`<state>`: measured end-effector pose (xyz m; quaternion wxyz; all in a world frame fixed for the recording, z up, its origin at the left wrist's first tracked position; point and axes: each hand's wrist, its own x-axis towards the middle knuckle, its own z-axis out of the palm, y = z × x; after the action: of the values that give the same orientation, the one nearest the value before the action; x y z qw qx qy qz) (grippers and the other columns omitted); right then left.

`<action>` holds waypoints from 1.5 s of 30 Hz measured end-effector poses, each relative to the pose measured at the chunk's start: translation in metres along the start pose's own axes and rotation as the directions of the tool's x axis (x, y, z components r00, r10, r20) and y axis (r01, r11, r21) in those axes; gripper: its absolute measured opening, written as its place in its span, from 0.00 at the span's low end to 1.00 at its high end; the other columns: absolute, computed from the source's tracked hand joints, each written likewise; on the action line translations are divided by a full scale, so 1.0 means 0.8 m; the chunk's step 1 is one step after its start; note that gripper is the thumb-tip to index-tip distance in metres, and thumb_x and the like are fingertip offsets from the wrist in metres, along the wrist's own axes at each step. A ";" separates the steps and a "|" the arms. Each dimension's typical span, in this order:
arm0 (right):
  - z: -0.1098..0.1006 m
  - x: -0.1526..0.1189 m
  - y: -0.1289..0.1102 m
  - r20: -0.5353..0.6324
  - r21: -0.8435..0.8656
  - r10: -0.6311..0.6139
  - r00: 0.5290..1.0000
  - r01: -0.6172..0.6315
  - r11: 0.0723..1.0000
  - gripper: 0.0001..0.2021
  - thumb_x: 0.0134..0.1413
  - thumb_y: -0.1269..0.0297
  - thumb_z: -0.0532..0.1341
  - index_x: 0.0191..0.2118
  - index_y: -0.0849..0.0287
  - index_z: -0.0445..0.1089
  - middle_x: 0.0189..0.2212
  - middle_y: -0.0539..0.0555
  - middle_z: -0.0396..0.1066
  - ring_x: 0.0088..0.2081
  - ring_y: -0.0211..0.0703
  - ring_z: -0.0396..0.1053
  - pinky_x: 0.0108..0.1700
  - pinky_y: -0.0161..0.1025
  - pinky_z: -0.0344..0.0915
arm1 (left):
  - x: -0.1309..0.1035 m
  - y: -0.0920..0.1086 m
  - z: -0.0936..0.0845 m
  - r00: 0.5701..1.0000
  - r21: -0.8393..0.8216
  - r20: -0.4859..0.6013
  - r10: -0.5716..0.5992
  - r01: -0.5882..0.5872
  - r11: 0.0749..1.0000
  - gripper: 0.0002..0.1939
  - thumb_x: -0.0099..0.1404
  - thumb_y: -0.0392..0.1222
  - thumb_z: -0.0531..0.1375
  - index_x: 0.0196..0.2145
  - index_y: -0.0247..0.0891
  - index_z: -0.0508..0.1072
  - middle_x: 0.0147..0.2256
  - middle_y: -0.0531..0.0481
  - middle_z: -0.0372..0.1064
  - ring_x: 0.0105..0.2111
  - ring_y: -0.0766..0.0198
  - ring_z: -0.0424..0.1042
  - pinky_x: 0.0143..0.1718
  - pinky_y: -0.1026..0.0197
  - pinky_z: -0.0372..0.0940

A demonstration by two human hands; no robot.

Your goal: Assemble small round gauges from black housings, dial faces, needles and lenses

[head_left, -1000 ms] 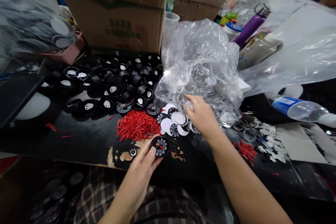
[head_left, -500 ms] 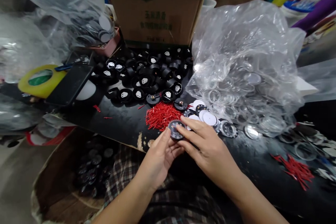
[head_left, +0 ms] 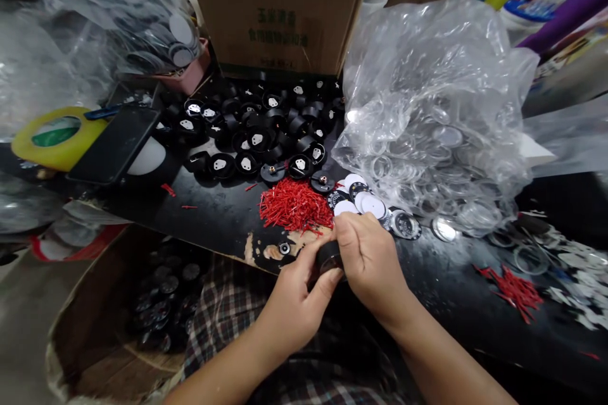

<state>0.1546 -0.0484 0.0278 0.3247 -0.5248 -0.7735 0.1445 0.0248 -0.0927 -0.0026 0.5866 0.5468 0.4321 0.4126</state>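
Observation:
At the table's front edge, a small round black gauge (head_left: 329, 256) stands on its side between my hands, its dark rim showing. My left hand (head_left: 301, 297) is closed around it, with the thumb along the lower edge. Pressed against its right side is my right hand (head_left: 373, 256), fingers curled and thumb bent over it; the gauge's face is hidden. Just beyond lies a heap of red pointers (head_left: 295, 204). White and black dial discs (head_left: 373, 205) lie right of the heap. Behind are several black round housings (head_left: 247, 164), open side up.
A clear bag of transparent covers (head_left: 441, 133) fills the right side. More red pointers (head_left: 513, 291) lie front right. Yellow tape (head_left: 28, 142) and a dark phone (head_left: 111, 145) sit left. A cardboard box (head_left: 280, 19) stands behind; an open bin (head_left: 85, 304) of finished-looking gauges is below left.
The gauge has turned from face up onto its side. My right hand has gone from extended fingers on its face to a closed grip, and my left hand has rolled over with it.

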 end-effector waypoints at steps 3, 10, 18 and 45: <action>0.005 -0.002 -0.005 0.029 0.035 -0.010 1.000 0.009 0.999 0.19 0.67 0.65 0.44 0.22 0.56 0.56 0.19 0.48 0.60 0.24 0.38 0.58 0.32 0.38 0.52 | -0.003 0.004 -0.006 1.000 0.039 -0.011 -0.028 0.028 0.999 0.23 0.67 0.43 0.56 0.59 0.46 0.62 0.61 0.49 0.62 0.61 0.56 0.60 0.62 0.55 0.54; -0.003 -0.007 0.005 0.325 0.311 0.056 0.944 -0.163 0.936 0.13 0.66 0.57 0.49 0.38 0.53 0.70 0.34 0.51 0.74 0.37 0.43 0.70 0.39 0.39 0.62 | -0.084 -0.007 -0.093 0.841 0.061 -0.463 -0.281 0.346 0.936 0.18 0.62 0.47 0.60 0.50 0.46 0.73 0.52 0.47 0.72 0.55 0.50 0.67 0.61 0.47 0.54; 0.018 -0.003 -0.011 0.398 0.314 -0.114 0.910 -0.019 0.949 0.10 0.64 0.64 0.52 0.32 0.54 0.68 0.30 0.50 0.74 0.34 0.43 0.70 0.39 0.42 0.64 | -0.020 0.001 -0.161 0.810 0.714 -0.488 0.327 0.154 0.683 0.20 0.67 0.42 0.53 0.56 0.42 0.66 0.54 0.42 0.69 0.54 0.54 0.66 0.58 0.50 0.56; -0.036 -0.017 0.035 0.373 0.302 0.268 0.888 -0.389 0.870 0.07 0.56 0.60 0.59 0.35 0.57 0.71 0.28 0.49 0.71 0.28 0.37 0.66 0.31 0.35 0.63 | 0.001 0.006 -0.028 0.868 -0.461 -0.086 -0.488 0.400 0.792 0.17 0.57 0.43 0.66 0.45 0.43 0.75 0.52 0.47 0.72 0.53 0.53 0.70 0.43 0.63 0.69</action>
<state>0.1970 -0.0523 0.0289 0.2580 -0.5493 -0.6725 0.4236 0.0039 -0.0851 0.0015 0.7260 0.2422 0.5041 0.4000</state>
